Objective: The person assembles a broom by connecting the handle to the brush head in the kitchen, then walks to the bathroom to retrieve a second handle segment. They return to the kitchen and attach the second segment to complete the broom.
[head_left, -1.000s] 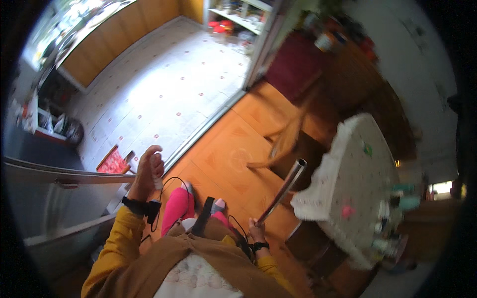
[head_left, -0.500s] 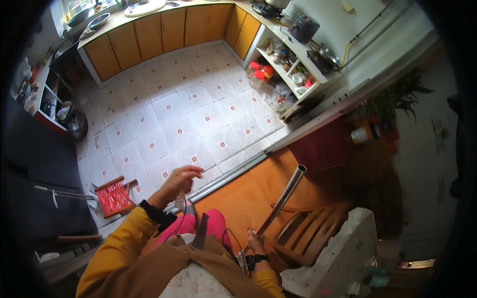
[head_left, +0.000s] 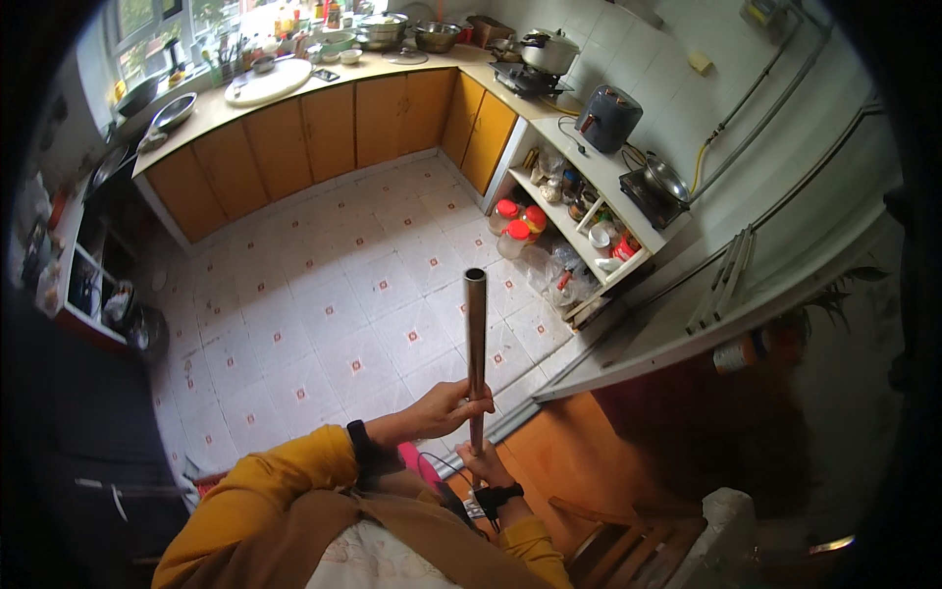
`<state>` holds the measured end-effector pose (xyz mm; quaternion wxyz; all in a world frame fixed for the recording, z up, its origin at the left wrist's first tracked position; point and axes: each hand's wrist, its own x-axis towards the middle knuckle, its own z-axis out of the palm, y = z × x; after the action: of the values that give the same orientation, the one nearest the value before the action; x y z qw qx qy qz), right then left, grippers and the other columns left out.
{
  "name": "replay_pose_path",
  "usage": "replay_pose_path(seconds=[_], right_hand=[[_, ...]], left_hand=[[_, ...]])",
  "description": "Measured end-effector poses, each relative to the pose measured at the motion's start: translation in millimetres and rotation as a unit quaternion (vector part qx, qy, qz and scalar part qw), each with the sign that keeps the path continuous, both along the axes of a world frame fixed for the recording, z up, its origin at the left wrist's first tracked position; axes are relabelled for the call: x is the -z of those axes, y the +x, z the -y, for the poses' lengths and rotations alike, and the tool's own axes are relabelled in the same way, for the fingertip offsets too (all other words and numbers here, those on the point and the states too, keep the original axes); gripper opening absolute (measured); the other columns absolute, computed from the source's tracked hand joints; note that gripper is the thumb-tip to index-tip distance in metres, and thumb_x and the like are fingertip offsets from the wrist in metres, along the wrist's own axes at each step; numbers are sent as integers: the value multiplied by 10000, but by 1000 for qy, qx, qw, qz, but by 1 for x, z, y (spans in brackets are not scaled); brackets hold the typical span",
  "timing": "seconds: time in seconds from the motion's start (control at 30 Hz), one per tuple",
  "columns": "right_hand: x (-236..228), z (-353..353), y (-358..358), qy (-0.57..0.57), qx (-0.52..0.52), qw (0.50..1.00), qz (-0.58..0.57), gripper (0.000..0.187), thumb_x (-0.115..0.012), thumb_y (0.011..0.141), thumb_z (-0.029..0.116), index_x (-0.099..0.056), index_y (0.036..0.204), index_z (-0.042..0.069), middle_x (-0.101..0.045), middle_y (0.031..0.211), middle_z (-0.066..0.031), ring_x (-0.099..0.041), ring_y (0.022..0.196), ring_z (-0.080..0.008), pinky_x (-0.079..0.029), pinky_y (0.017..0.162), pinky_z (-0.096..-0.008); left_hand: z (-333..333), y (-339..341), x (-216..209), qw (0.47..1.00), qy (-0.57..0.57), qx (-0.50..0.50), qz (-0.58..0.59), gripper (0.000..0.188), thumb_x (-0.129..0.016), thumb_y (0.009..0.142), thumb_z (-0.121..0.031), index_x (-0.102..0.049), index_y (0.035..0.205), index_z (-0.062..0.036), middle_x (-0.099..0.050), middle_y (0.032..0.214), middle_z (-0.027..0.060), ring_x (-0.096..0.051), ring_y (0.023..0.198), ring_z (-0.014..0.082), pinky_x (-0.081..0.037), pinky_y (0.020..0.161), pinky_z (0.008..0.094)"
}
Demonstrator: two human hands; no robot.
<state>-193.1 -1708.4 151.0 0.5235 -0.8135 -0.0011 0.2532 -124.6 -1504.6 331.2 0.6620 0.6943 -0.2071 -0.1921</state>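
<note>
A shiny metal tube [head_left: 475, 334] with a hollow, open end stands almost upright in front of me. My left hand [head_left: 442, 408] reaches across from the left, its fingers closed around the tube's middle part. Lower down, my right hand [head_left: 483, 462] is also closed on the tube, below the left one. The tube's lower end is hidden behind my right hand and clothing. Dark straps with thin cables sit on both wrists.
A door sill [head_left: 520, 417] divides the tiled kitchen floor [head_left: 334, 324] from the orange floor [head_left: 559, 447]. A wooden chair [head_left: 628, 550] stands at lower right. Red-lidded jars [head_left: 513, 236] sit by the shelf unit [head_left: 579, 221]. Cabinets [head_left: 329, 133] line the far side.
The tube has swung from the right to the middle and stands more upright. My left hand, free before, has come over and taken hold of it. The view has tilted up toward the kitchen.
</note>
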Motion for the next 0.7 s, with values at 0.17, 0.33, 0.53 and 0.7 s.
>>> replay_pose_path(seconds=[0.17, 0.33, 0.53, 0.7], right_hand=[[-3, -38, 145, -16, -79, 972, 220, 305, -699, 810, 247, -562, 684, 5, -458, 540, -142, -418, 483, -157, -372, 457, -362], [-20, -98, 266, -32, 25, 963, 267, 297, -718, 775, 189, -477, 729, 21, -540, 635, -194, -491, 550, -372, -426, 506, -392], [-70, -191, 411, -30, 9, 945, 326, 267, -715, 771, 152, -474, 778, 37, -555, 636, -145, -567, 607, -343, -466, 537, -386], [-77, -222, 491, -27, -7, 933, 359, 338, -726, 819, 303, -488, 788, 65, -524, 625, -70, -527, 560, -201, -463, 556, -317]], left_hand=[[-47, 114, -22, 983, -24, -172, 52, 212, -514, 961, -208, -572, 1020, -13, -636, 892, 66, -593, 874, 140, -479, 781, 294], [-142, 189, -72, 958, -155, -230, 72, 166, -455, 991, -188, -538, 1067, -66, -633, 956, 69, -419, 495, -16, -334, 386, 152], [-246, 292, -116, 908, -149, -330, 210, 288, -409, 1006, -322, -553, 1080, -83, -640, 933, 90, -365, 421, 2, -282, 357, 143], [-336, 401, -123, 905, -193, -345, 155, 322, -416, 1003, -339, -575, 1044, -61, -640, 925, 88, -358, 422, 2, -288, 362, 151]])
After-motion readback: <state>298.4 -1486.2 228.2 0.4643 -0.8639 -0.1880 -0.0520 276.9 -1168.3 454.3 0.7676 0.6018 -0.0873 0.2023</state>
